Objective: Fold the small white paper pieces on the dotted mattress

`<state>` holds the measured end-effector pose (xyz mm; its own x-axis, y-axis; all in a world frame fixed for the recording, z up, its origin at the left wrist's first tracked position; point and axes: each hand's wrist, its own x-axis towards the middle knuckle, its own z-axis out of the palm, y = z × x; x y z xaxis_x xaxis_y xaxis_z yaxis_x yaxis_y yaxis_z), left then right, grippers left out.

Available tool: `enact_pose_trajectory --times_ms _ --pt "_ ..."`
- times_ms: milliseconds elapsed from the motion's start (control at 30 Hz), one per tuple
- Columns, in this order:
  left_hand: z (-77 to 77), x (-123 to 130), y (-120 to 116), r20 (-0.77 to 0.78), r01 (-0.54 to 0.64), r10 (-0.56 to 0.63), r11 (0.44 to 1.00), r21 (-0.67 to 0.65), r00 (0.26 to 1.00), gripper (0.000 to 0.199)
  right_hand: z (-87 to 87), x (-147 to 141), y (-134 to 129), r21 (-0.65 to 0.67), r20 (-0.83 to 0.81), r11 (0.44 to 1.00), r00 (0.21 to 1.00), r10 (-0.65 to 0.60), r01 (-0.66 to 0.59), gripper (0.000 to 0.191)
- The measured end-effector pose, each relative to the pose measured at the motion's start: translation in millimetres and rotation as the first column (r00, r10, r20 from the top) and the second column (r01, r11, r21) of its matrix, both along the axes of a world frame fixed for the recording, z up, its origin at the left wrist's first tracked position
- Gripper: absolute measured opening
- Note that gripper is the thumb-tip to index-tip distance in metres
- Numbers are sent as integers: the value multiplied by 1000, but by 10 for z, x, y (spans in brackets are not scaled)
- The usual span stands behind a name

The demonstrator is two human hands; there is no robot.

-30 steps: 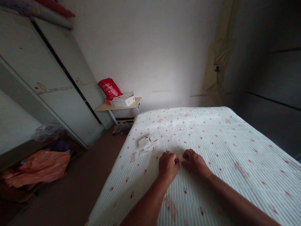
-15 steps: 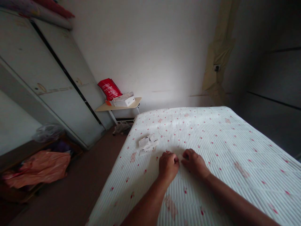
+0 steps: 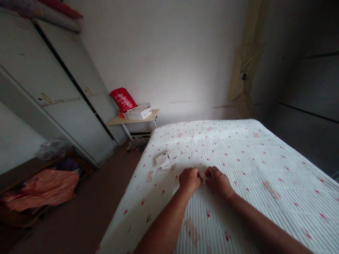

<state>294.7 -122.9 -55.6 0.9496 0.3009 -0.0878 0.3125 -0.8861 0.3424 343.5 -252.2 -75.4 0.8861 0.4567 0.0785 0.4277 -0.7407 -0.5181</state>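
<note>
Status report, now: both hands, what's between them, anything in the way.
Left hand and right hand close together over the bed, fingers curled. Small pale thing between them, mostly hidden. Paper scraps beyond left hand, apart from both hands.

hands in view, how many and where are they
2: the left hand, nearer the white paper pieces, and the right hand just beside it, both on or just above the spotted bedding. None seems hidden.

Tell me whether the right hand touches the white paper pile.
Apart: the head view shows the left hand and striped bed cover between the right hand and the white paper pile.
</note>
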Motion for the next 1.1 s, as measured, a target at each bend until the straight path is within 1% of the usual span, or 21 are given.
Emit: enact_pose_trajectory --times_ms 133,200,300,367,467,533,567,667,733,800,867,933,1033,1100 --pt "-19 4 7 -1 -3 3 1000 9 1000 15 -55 49 -25 46 -34 999 999 22 -20 25" --pt "-26 -1 8 12 -2 2 1000 12 1000 15 -59 53 -23 56 -42 998 999 16 -14 24" --pt "-25 -6 6 13 -8 8 1000 9 1000 14 -30 24 3 30 -19 999 1000 -11 11 15" --pt "-25 -7 6 10 -15 15 1000 6 1000 14 -10 1 18 2 8 1000 1000 -20 20 13" --pt "-45 -10 10 22 -17 17 1000 3 1000 13 -16 -10 5 -8 18 1000 1000 -23 23 21" --pt "-67 -17 12 41 -12 12 1000 3 999 13 -38 -6 -30 31 35 999 999 9 -10 29" --pt "-78 -22 11 51 -9 9 1000 5 999 12 -46 -5 -51 65 58 997 997 44 -48 31" --pt "-95 -54 5 84 1 -2 1000 22 996 10 -34 -13 -101 136 117 970 976 184 -200 23" --pt "-97 -96 3 117 14 -16 1000 19 993 10 4 -21 -113 116 136 955 957 256 -272 21" --pt "-102 -156 10 163 35 -34 999 -5 986 8 48 -25 -113 64 147 950 945 293 -304 22" --pt "-114 -222 22 207 43 -34 998 -40 978 7 81 -21 -109 27 148 949 941 306 -313 22" --pt "-129 -277 29 245 13 1 998 -56 970 12 102 -10 -102 12 136 948 940 314 -318 23" --pt "-143 -310 23 259 -31 47 997 -66 965 16 130 5 -78 -19 101 948 942 319 -319 22" --pt "-138 -301 13 248 -53 68 997 -64 966 16 151 8 -46 -60 69 956 954 292 -289 18"
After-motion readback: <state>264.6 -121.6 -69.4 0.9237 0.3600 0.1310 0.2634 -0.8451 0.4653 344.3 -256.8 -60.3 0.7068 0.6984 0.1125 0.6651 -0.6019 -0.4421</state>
